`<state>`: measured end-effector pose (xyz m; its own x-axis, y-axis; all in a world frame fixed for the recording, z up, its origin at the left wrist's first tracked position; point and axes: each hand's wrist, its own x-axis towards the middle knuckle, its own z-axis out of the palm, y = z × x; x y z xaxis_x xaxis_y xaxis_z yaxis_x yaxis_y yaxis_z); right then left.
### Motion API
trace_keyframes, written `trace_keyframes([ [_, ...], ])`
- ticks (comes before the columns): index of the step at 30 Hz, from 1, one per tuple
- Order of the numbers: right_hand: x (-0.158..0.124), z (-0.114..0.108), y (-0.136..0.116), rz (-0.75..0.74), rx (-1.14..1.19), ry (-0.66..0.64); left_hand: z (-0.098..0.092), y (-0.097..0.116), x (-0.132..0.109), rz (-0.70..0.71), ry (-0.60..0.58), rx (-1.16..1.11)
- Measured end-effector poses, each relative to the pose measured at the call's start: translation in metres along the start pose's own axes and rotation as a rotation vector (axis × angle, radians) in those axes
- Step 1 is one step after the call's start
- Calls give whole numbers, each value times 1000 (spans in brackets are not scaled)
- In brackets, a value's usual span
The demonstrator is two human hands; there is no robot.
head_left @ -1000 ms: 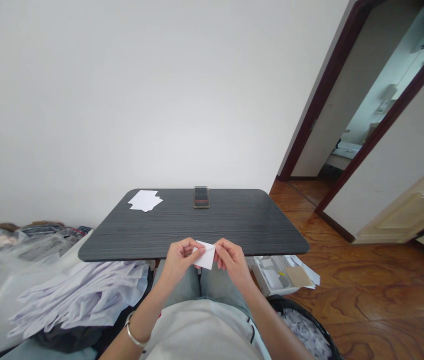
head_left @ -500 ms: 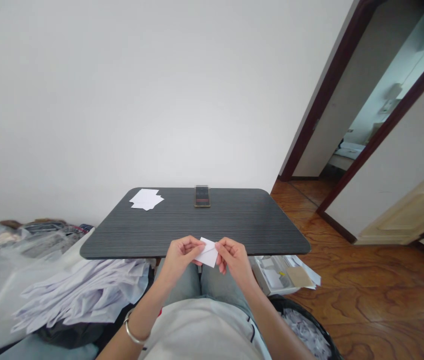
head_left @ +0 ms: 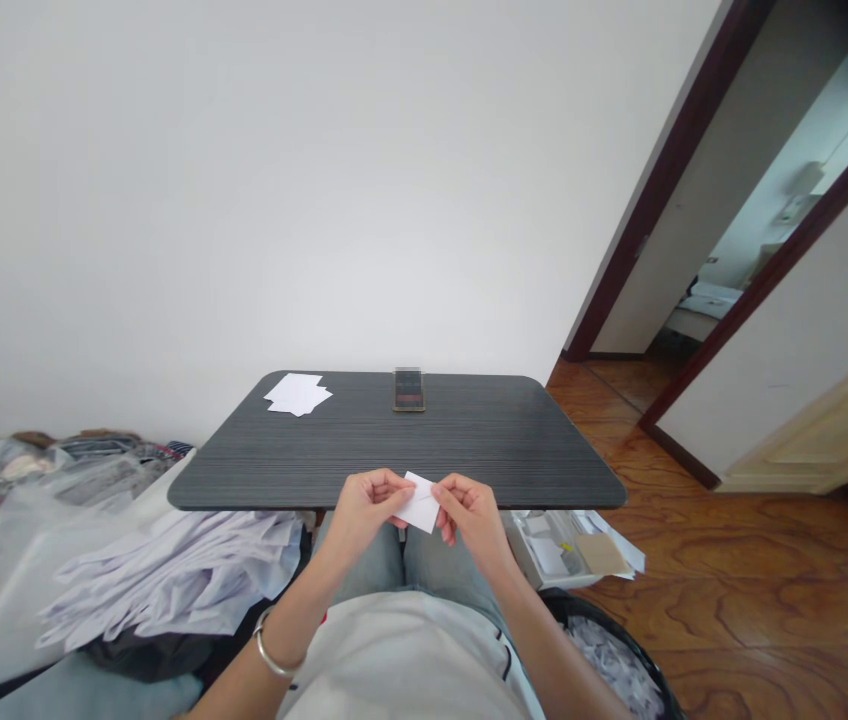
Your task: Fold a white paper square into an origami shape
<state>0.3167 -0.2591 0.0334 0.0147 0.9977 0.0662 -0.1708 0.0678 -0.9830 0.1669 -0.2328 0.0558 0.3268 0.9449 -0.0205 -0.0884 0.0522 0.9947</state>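
Observation:
A small piece of folded white paper (head_left: 421, 508) is pinched between both hands, just off the front edge of the dark table (head_left: 484, 440). My left hand (head_left: 370, 508) grips its left side, thumb on top. On its right side, my right hand (head_left: 467, 506) closes thumb and fingers on the paper. A fold line runs across the paper's upper part. Several white paper pieces (head_left: 298, 394) lie overlapped at the table's back left. At the back middle lies a phone (head_left: 409, 390).
White cloth (head_left: 184, 570) is heaped at the left, beside a translucent plastic sheet (head_left: 26, 560). Under the table's right side stands a box (head_left: 544, 560) of papers. A black bag (head_left: 611, 650) holds white scraps. Behind the table is a white wall (head_left: 319, 200).
The view has shifted slightly, so the table and the room sit a little differently in the picture. Both hands keep their pinch on the folded paper.

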Motion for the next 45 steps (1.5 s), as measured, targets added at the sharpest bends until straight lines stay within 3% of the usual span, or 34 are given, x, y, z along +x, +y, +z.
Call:
trace_keyframes([
  [27,1,-6,-3,-31,-127,-57,-2,-2,2,2,-22,34],
  [36,6,-11,2,-43,-48,29,-6,-2,2,3,20,42],
  [45,6,-4,6,-56,-110,-31,0,-5,3,16,-11,62],
])
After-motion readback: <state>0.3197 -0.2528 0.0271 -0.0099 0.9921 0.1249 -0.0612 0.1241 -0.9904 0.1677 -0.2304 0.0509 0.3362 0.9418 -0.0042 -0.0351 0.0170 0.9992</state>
